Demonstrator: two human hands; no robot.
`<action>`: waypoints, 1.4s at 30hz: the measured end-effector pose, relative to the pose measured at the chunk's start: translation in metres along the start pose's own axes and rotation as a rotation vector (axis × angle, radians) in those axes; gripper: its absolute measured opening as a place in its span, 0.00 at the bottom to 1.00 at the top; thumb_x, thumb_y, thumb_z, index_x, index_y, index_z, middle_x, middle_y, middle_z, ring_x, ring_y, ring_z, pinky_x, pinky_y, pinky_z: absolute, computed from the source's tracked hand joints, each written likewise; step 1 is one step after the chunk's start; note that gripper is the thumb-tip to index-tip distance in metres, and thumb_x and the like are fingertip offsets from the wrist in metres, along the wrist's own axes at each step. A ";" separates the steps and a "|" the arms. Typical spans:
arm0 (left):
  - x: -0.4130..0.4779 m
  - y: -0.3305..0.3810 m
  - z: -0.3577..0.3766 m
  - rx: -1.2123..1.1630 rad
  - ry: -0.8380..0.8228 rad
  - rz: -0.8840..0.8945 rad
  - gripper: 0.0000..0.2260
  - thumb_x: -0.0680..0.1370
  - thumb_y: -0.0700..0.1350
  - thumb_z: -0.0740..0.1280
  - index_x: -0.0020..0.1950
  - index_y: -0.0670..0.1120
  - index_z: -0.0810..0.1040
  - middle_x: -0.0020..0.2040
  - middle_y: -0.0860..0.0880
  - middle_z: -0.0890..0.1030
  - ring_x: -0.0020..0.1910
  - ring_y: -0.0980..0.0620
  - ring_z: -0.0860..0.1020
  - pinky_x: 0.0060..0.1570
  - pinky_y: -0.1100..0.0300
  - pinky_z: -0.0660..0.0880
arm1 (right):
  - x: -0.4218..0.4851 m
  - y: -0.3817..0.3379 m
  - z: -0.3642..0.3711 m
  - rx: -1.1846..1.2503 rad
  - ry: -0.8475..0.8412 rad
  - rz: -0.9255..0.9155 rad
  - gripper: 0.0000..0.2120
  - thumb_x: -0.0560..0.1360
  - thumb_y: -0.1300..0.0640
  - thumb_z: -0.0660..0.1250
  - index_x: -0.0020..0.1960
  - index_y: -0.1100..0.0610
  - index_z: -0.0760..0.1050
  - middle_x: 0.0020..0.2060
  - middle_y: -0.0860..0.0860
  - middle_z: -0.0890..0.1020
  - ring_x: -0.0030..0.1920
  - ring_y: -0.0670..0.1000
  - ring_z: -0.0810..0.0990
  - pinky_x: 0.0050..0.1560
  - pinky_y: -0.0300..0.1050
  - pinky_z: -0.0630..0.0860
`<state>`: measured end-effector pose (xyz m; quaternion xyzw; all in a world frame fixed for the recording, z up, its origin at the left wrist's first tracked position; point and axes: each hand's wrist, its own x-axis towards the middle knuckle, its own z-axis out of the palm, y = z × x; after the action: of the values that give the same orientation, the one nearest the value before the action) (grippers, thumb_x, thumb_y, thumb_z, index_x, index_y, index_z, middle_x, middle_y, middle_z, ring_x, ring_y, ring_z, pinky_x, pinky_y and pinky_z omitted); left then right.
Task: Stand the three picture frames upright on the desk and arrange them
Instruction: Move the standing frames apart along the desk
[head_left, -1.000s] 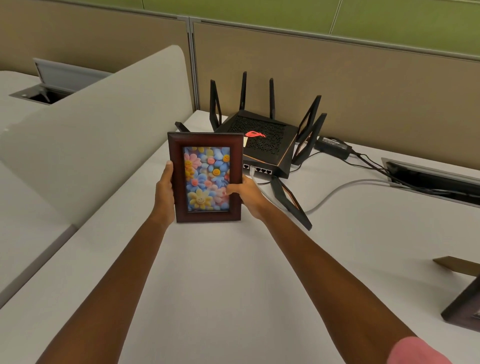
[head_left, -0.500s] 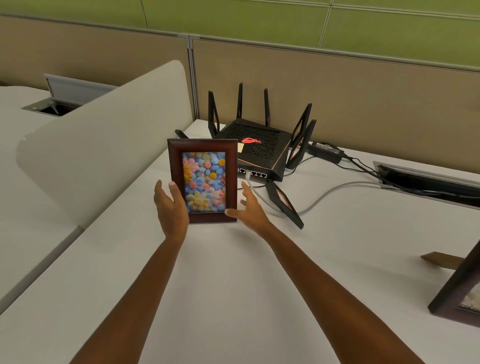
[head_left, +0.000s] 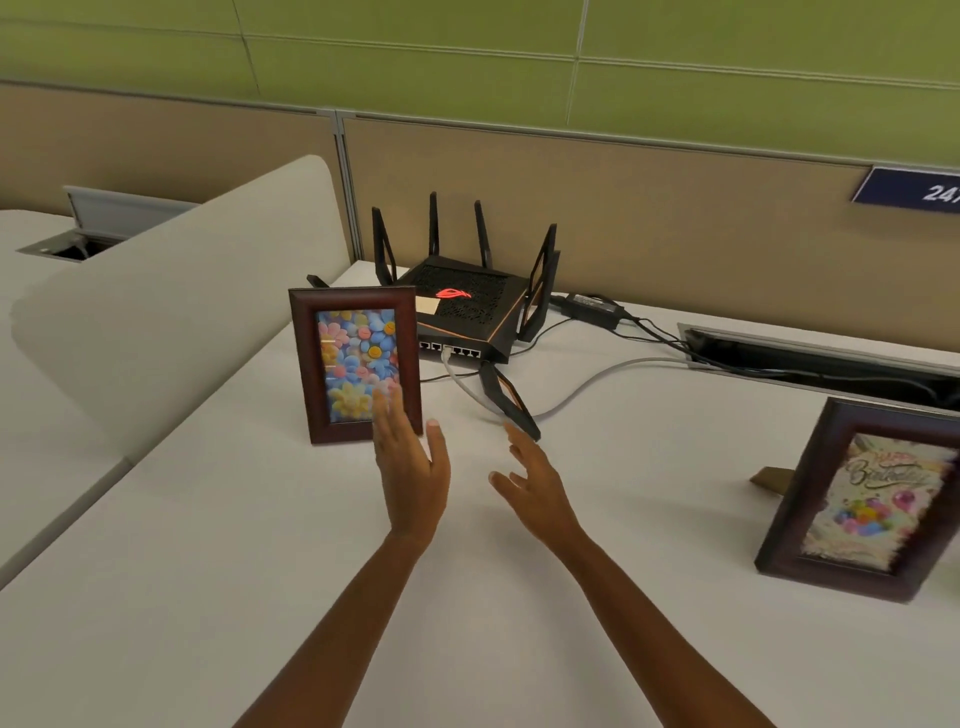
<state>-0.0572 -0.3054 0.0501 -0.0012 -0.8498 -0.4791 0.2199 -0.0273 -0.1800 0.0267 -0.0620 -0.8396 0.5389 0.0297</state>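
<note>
A dark wooden frame with a flower picture (head_left: 343, 358) stands upright on the white desk (head_left: 260, 545), in front of the router. My left hand (head_left: 410, 462) hovers just in front of its lower right corner, fingers apart, holding nothing. My right hand (head_left: 537, 486) is open a little further right, above the desk. A second dark frame with a birthday picture (head_left: 862, 499) stands upright at the right edge of view, its brown back stand (head_left: 774, 478) showing behind. A third frame is not in view.
A black router (head_left: 462, 306) with upright antennas sits behind the flower frame, with cables (head_left: 587, 384) and a power brick (head_left: 595, 306) running right to a cable slot (head_left: 810, 358). A beige divider panel (head_left: 171, 322) borders the desk on the left; partition walls stand behind.
Both hands let go of the flower frame, which now stands by itself, and drew back to the right. The view shifted right, bringing the birthday frame into sight.
</note>
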 end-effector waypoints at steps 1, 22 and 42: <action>-0.009 0.006 0.005 0.000 -0.025 0.023 0.24 0.78 0.44 0.57 0.72 0.40 0.56 0.75 0.39 0.57 0.74 0.41 0.57 0.69 0.45 0.63 | -0.009 0.005 -0.009 0.009 0.013 -0.011 0.28 0.75 0.58 0.63 0.72 0.53 0.56 0.73 0.52 0.61 0.72 0.52 0.62 0.63 0.39 0.64; -0.178 0.110 0.115 -0.212 -0.688 0.057 0.20 0.79 0.40 0.58 0.70 0.45 0.61 0.72 0.47 0.65 0.70 0.50 0.65 0.67 0.63 0.62 | -0.167 0.098 -0.200 0.082 0.523 0.089 0.14 0.78 0.61 0.57 0.62 0.61 0.72 0.59 0.55 0.78 0.59 0.52 0.75 0.59 0.43 0.71; -0.161 0.189 0.176 -0.556 -0.871 -0.260 0.17 0.80 0.50 0.51 0.66 0.47 0.67 0.59 0.49 0.74 0.59 0.51 0.72 0.58 0.59 0.69 | -0.133 0.129 -0.328 0.249 0.293 0.223 0.19 0.76 0.53 0.61 0.66 0.57 0.65 0.61 0.57 0.76 0.55 0.51 0.76 0.55 0.45 0.74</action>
<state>0.0631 -0.0267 0.0651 -0.1528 -0.6966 -0.6645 -0.2231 0.1516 0.1509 0.0484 -0.2278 -0.7413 0.6236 0.0987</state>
